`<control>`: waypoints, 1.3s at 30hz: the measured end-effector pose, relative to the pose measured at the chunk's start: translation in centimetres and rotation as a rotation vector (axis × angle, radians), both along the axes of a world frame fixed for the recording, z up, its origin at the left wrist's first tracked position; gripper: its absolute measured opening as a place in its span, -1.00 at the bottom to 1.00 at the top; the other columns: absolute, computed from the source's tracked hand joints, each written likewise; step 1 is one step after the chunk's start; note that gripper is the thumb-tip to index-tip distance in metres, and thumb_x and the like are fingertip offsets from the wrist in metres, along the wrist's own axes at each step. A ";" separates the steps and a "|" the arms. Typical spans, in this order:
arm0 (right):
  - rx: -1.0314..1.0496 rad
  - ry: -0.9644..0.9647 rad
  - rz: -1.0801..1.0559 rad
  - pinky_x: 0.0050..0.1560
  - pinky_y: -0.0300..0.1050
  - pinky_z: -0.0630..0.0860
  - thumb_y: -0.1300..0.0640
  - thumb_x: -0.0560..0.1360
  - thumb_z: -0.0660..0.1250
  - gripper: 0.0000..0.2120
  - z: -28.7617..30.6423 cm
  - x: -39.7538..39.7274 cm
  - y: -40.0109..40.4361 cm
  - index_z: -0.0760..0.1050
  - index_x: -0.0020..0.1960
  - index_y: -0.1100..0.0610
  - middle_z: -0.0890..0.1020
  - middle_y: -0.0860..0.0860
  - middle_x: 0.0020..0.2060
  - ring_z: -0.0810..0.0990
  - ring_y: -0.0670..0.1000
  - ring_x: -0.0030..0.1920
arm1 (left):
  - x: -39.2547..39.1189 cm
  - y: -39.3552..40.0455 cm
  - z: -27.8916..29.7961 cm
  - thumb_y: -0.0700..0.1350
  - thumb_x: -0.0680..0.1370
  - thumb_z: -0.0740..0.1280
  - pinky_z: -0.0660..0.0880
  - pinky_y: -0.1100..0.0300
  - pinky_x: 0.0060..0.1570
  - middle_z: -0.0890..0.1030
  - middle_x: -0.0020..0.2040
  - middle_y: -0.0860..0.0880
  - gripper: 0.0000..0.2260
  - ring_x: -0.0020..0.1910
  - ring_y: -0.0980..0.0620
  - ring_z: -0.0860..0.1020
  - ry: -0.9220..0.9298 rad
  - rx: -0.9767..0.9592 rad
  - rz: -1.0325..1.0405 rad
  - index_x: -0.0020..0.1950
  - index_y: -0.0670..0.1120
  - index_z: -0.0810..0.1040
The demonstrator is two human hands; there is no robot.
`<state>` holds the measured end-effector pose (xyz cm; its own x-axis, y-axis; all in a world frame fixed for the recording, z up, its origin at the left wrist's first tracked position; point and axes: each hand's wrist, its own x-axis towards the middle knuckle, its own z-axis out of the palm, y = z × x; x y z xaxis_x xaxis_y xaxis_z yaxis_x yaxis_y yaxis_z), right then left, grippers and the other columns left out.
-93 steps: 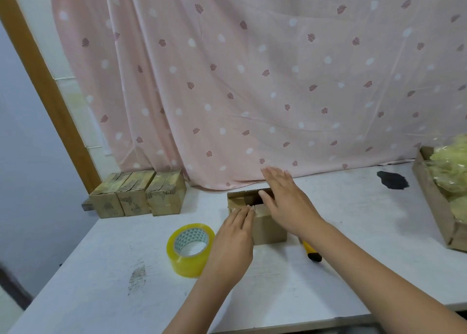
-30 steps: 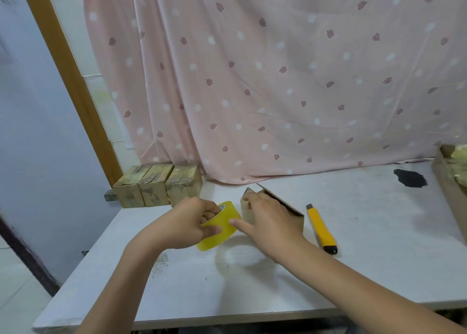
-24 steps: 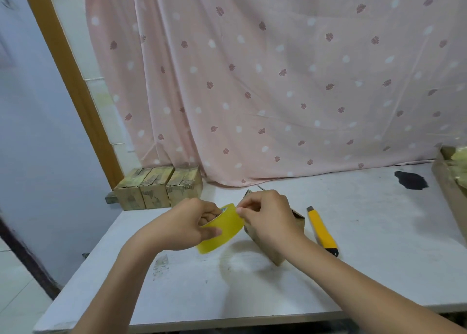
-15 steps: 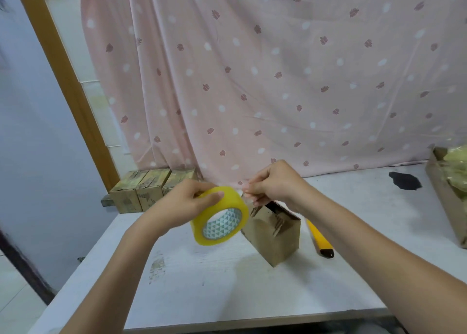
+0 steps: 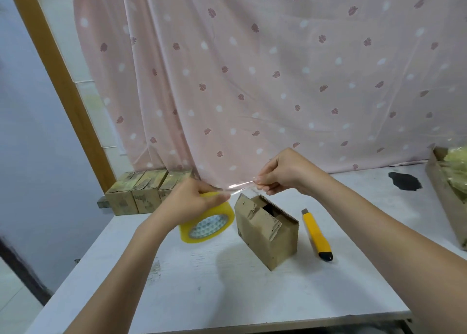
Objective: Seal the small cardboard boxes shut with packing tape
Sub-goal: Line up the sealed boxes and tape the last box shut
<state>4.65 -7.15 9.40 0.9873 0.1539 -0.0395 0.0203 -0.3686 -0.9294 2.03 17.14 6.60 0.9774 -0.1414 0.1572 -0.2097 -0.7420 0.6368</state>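
A small cardboard box [image 5: 267,235] stands on the white table [image 5: 227,290], its top flaps partly open with a dark gap showing. My left hand [image 5: 194,202] grips a yellow roll of packing tape [image 5: 209,226], held in the air just left of the box. My right hand [image 5: 283,174] pinches the free end of the clear tape strip [image 5: 240,185], which stretches from the roll to my fingers above the box's top.
A yellow utility knife [image 5: 317,235] lies right of the box. Three small boxes [image 5: 144,192] sit in a row at the back left by a wooden post. A larger carton [image 5: 452,194] of yellowish bags stands at the right edge. A pink curtain hangs behind.
My right hand has pulled the tape end away from the roll to the right, drawing out a strip above the box. Before that, my left hand lifted the roll off the table.
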 end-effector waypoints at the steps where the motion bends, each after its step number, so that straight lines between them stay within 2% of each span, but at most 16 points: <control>1: -0.012 -0.004 -0.028 -0.21 -0.11 0.67 0.35 0.41 0.50 -0.83 -0.2 0.3 -0.3 0.63 -0.04 0.43 0.67 0.21 -0.33 0.60 0.04 -0.40 | 0.0 0.3 -0.3 0.19 0.53 0.40 0.30 0.26 -0.35 0.43 -0.51 0.18 -0.68 -0.43 0.19 0.37 0.028 -0.060 0.000 -0.26 0.00 0.69; 4: -0.002 0.046 -0.063 -0.16 -0.05 0.68 0.36 0.38 0.53 -0.74 -0.8 1.0 -1.2 0.56 0.02 0.42 0.69 0.26 -0.26 0.61 0.06 -0.40 | 0.2 0.7 -1.1 0.21 0.54 0.38 0.37 0.24 -0.24 0.58 -0.38 0.25 -0.74 -0.31 0.18 0.48 0.082 -0.230 -0.029 -0.09 0.06 0.73; 6: -0.035 0.098 -0.052 -0.09 -0.02 0.67 0.34 0.39 0.53 -0.74 -1.1 1.2 -1.4 0.56 0.00 0.44 0.68 0.27 -0.23 0.60 0.05 -0.39 | 0.2 0.7 -1.5 0.16 0.56 0.37 0.36 0.29 -0.29 0.57 -0.40 0.23 -0.76 -0.37 0.25 0.47 0.090 -0.247 -0.042 -0.11 0.05 0.72; 8: -0.074 0.128 -0.044 -0.05 -0.04 0.66 0.30 0.42 0.51 -0.75 -1.1 1.6 -1.6 0.59 0.00 0.46 0.67 0.22 -0.24 0.59 0.01 -0.38 | 0.2 0.4 -1.6 0.11 0.60 0.35 0.35 0.33 -0.33 0.53 -0.42 0.18 -0.75 -0.40 0.23 0.46 0.095 -0.246 -0.056 -0.17 0.02 0.70; 12: -0.106 0.212 -0.039 -0.08 -0.13 0.63 0.28 0.45 0.49 -0.74 -0.7 2.5 -1.8 0.59 0.08 0.39 0.68 0.13 -0.25 0.55 -0.02 -0.37 | 0.7 0.0 -2.1 0.08 0.63 0.30 0.50 0.20 -0.32 0.52 -0.38 -0.08 -0.60 -0.37 -0.03 0.58 0.123 -0.318 -0.081 -0.11 -0.27 0.61; 14: -0.169 0.250 -0.043 -0.09 -0.16 0.62 0.26 0.45 0.49 -0.74 -0.7 3.0 -1.8 0.61 0.09 0.36 0.69 0.09 -0.27 0.53 -0.04 -0.36 | 0.9 -0.2 -2.3 0.09 0.62 0.33 0.52 0.12 -0.36 0.45 -0.36 -0.10 -0.58 -0.41 -0.06 0.53 0.138 -0.289 -0.073 -0.12 -0.28 0.61; 17: -0.240 0.315 -0.036 -0.05 -0.17 0.59 0.24 0.46 0.49 -0.78 -1.0 3.9 -1.7 0.61 0.08 0.28 0.69 0.03 -0.35 0.50 -0.06 -0.34 | 1.3 -0.7 -2.2 0.13 0.60 0.35 0.46 0.16 -0.41 0.38 -0.35 -0.13 -0.51 -0.48 -0.04 0.53 0.134 -0.210 -0.043 -0.21 -0.32 0.49; 19: -0.291 0.348 -0.027 0.06 -0.13 0.60 0.20 0.46 0.49 -0.83 -1.2 4.5 -1.7 0.63 0.03 0.23 0.69 -0.01 -0.35 0.50 -0.05 -0.27 | 1.6 -0.9 -1.9 0.14 0.58 0.37 0.40 0.20 -0.43 0.31 -0.36 -0.13 -0.54 -0.51 -0.04 0.51 0.117 -0.161 -0.027 -0.30 -0.19 0.39; 22: -0.404 0.382 -0.030 0.18 -0.11 0.57 0.12 0.46 0.50 -0.89 -1.5 5.6 -1.6 0.65 -0.11 0.17 0.68 -0.04 -0.18 0.50 -0.03 -0.14 | 2.1 -1.3 -1.8 0.14 0.57 0.39 0.39 0.19 -0.43 0.29 -0.38 -0.13 -0.55 -0.52 -0.04 0.50 0.135 -0.121 -0.009 -0.30 -0.14 0.35; 25: -0.530 0.440 -0.016 0.23 -0.13 0.54 0.05 0.47 0.49 -0.88 -1.9 6.6 -1.3 0.64 -0.15 0.10 0.64 -0.09 -0.07 0.48 -0.03 -0.09 | 2.5 -1.8 -2.1 0.14 0.56 0.39 0.41 0.18 -0.37 0.35 -0.45 -0.06 -0.55 -0.53 -0.02 0.52 0.166 -0.067 -0.009 -0.33 -0.12 0.34; 27: -0.586 0.482 -0.004 0.26 -0.14 0.51 0.01 0.48 0.47 -0.87 -2.2 7.1 -1.1 0.62 -0.13 0.06 0.62 -0.13 -0.06 0.47 -0.05 -0.07 | 2.7 -2.0 -2.2 0.15 0.56 0.39 0.38 0.15 -0.31 0.33 -0.40 -0.14 -0.56 -0.54 -0.01 0.53 0.176 -0.025 -0.033 -0.32 -0.12 0.38; 30: -0.612 0.511 0.009 0.26 -0.14 0.51 -0.01 0.51 0.44 -0.88 -2.4 7.2 -0.8 0.61 -0.06 0.04 0.63 -0.17 -0.08 0.47 -0.06 -0.04 | 3.0 -2.1 -2.3 0.16 0.55 0.39 0.33 0.14 -0.29 0.30 -0.36 -0.14 -0.53 -0.51 -0.04 0.49 0.191 0.035 -0.031 -0.34 -0.13 0.35; 34: -0.674 0.545 0.029 0.26 -0.17 0.49 -0.05 0.55 0.37 -0.87 -3.0 7.2 -0.3 0.59 -0.02 0.00 0.57 -0.14 -0.04 0.43 -0.05 -0.03 | 3.4 -2.6 -2.6 0.18 0.53 0.40 0.27 0.12 -0.25 0.24 -0.36 -0.13 -0.49 -0.39 -0.06 0.35 0.221 0.105 -0.032 -0.38 -0.10 0.26; 37: -0.724 0.560 0.025 0.27 -0.18 0.47 -0.07 0.56 0.34 -0.85 -3.1 7.5 0.1 0.55 0.01 0.00 0.55 -0.12 0.05 0.42 -0.05 -0.03 | 3.6 -2.7 -2.6 0.18 0.53 0.40 0.28 0.13 -0.25 0.23 -0.39 -0.11 -0.47 -0.38 -0.06 0.35 0.237 0.115 -0.020 -0.42 -0.06 0.22; 39: -0.718 0.535 0.003 0.26 -0.10 0.50 -0.08 0.54 0.37 -0.74 -3.0 7.7 0.2 0.54 0.15 0.04 0.58 -0.10 0.17 0.47 -0.04 -0.01 | 3.7 -2.9 -2.4 0.18 0.53 0.40 0.27 0.12 -0.25 0.24 -0.41 -0.09 -0.47 -0.37 -0.06 0.36 0.250 0.133 -0.020 -0.43 -0.05 0.22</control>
<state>12.35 -6.99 6.44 0.8086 -0.0829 -0.5825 -0.3479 -0.8658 -0.3596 5.78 14.28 4.17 0.9803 -0.1643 -0.1096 -0.0739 -0.8199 0.5677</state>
